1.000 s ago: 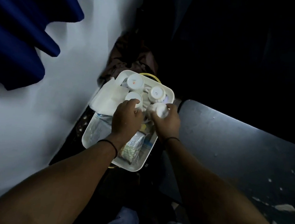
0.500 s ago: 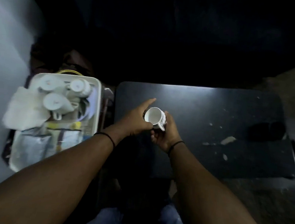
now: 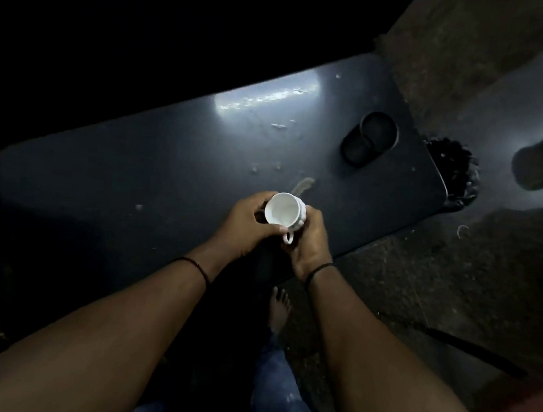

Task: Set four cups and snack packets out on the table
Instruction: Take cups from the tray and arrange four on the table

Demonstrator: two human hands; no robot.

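Note:
A white ribbed cup [image 3: 284, 211] with a small handle sits mouth-up between both my hands, just above the near edge of the dark table [image 3: 155, 169]. My left hand [image 3: 245, 226] wraps its left side, thumb near the handle. My right hand [image 3: 311, 242] cups its right side from below. The cup looks empty inside. The tray with the other cups and the snack packets is out of view.
Two dark round objects [image 3: 369, 139] lie on the table's far right part. Pale smears and crumbs dot the tabletop. A black mass [image 3: 454, 169] sits off the table's right end. My bare foot [image 3: 279, 308] stands on the floor below the table edge.
Both hands lifted one cup from the tray on the left and carried it right over the table. The view swung right, so the tray left the frame.

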